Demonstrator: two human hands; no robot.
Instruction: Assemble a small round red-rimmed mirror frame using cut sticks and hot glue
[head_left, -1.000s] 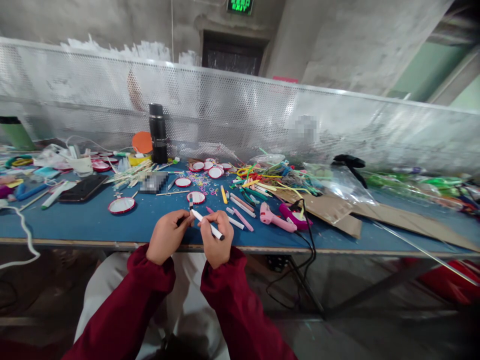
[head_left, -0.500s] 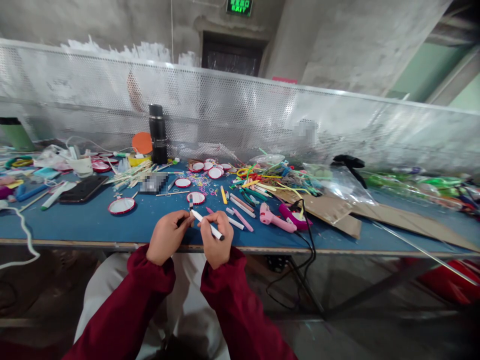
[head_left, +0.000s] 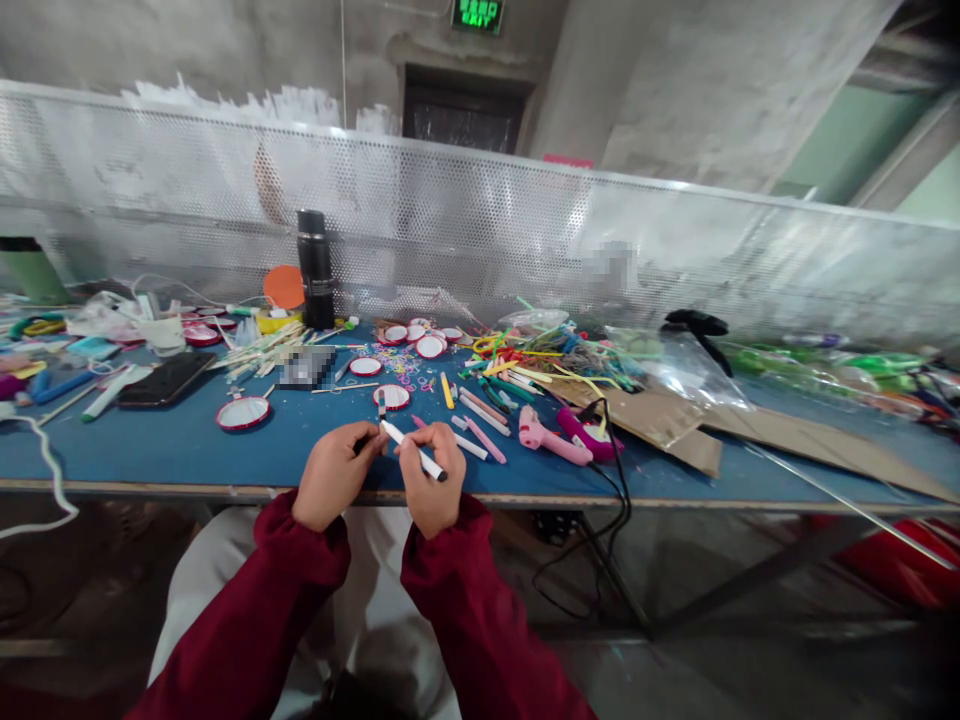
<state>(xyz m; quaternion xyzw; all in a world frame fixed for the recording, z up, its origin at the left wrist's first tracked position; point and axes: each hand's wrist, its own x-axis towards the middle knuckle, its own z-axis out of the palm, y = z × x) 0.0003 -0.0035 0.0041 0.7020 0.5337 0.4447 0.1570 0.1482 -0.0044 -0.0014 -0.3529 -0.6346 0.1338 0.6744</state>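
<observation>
My right hand (head_left: pixel 433 480) is closed around a white marker (head_left: pixel 405 446) with a black end, held like a pen and slanting up to the left. Pinched in the fingers of my left hand (head_left: pixel 341 475) is a small narrow strip (head_left: pixel 382 402) with a dark patch, its lower part hidden by the fingers. The marker's tip meets or nearly meets the strip; I cannot tell which. Just behind lies a round red-rimmed white lid (head_left: pixel 397 396). To the right of my right hand are a pink marker (head_left: pixel 486 440) and a white marker (head_left: pixel 471 446).
A pink glue gun (head_left: pixel 551 438) with a black cable lies at right, near cardboard (head_left: pixel 660 425). Farther back stand a black bottle (head_left: pixel 315 270) and heaps of colourful strips (head_left: pixel 517 350). A dark phone (head_left: pixel 166 378) and another red-rimmed lid (head_left: pixel 244 412) are at left.
Hardly anything differs. Both hands keep their place and grip, with at most a tiny shift of the marker and the strip.
</observation>
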